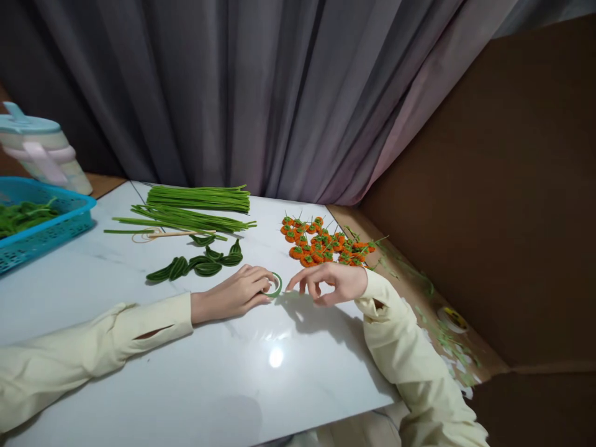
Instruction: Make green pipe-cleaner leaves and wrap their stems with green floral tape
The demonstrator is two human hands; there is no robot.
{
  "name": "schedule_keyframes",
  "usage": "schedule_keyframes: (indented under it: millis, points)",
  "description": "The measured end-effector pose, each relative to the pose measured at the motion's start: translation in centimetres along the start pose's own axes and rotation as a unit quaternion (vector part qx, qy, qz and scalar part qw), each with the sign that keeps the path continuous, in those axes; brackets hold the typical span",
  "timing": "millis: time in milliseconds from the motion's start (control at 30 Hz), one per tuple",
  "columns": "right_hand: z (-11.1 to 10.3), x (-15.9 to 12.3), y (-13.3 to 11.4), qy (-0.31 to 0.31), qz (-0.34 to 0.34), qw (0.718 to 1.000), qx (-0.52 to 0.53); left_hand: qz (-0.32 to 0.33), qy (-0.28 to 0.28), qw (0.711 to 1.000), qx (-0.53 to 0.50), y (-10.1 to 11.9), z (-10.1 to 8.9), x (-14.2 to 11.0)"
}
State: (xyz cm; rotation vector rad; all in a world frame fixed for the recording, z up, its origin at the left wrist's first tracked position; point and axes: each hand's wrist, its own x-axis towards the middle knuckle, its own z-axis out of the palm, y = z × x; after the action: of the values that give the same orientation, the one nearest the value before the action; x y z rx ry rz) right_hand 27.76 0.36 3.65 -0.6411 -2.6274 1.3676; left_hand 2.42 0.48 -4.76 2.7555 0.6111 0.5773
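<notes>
The left hand (242,290) grasps a small roll of green tape (279,285) at its left side, with fingers and thumb around the rim. The right hand (333,282) appears to hold nothing; its fingers are loosely bent, and the thumb is apart from the index finger. The roll lies between the two hands: directly beyond the left fingertips, and just to the left of the right index fingertip, with a small gap. So the left hand is the nearer one. The roll is a ring and has no real long axis; its hole faces partly toward the viewer, but whether it stands upright or leans, I cannot tell exactly. On the worktop (195,385), dark green leaves (208,269) lie beyond the left hand, while orange pieces (318,247) with green tops lie just beyond the right hand.
</notes>
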Motion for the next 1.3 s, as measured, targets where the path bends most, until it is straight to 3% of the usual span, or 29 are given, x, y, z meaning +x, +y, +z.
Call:
schedule_keyframes:
  millis: [200, 367, 567, 733, 833, 933, 1033, 1100, 1200, 1300]
  points:
    - [0.7, 0.6, 0.9, -0.120, -0.035, 0.988, 0.089, 0.003, 0.015, 1.000, -0.023, -0.4, 0.4, 0.0]
    - [2.3, 1.9, 1.1, -0.141, -0.024, 0.983, 0.119, 0.012, 0.028, 0.999, 0.025, -0.5, 0.6, -0.1]
    - [3.4, 3.2, 0.2, -0.029, -0.086, 0.990, 0.112, -0.049, 0.089, 0.994, 0.034, 0.4, 0.4, -0.2]
    - [4.2, 4.8, 0.9, 0.107, -0.114, 0.980, 0.122, -0.027, 0.009, 0.993, -0.117, 1.0, 0.8, 0.5]
    - [4.4, 6.0, 1.5, 0.114, -0.082, 0.975, 0.172, 0.008, -0.045, 0.983, -0.180, 0.5, 0.8, 1.2]
    - [4.0, 7.3, 2.0, 0.092, -0.059, 0.972, 0.208, 0.004, -0.050, 0.977, -0.209, -0.5, 0.0, 1.7]
    - [4.0, 8.2, 2.5, 0.124, -0.041, 0.969, 0.210, -0.037, -0.023, 0.984, -0.172, -1.2, -1.8, 1.2]
    - [4.9, 8.7, 2.8, 0.172, -0.012, 0.961, 0.216, -0.098, 0.000, 0.987, -0.130, -1.2, -3.2, 0.3]
    - [6.9, 9.3, 3.2, 0.244, 0.031, 0.931, 0.271, -0.187, -0.002, 0.978, -0.091, -0.5, -4.7, -1.6]
    - [8.5, 9.8, 3.4, 0.289, 0.043, 0.895, 0.337, -0.179, -0.025, 0.983, -0.037, 0.0, -4.6, -3.1]
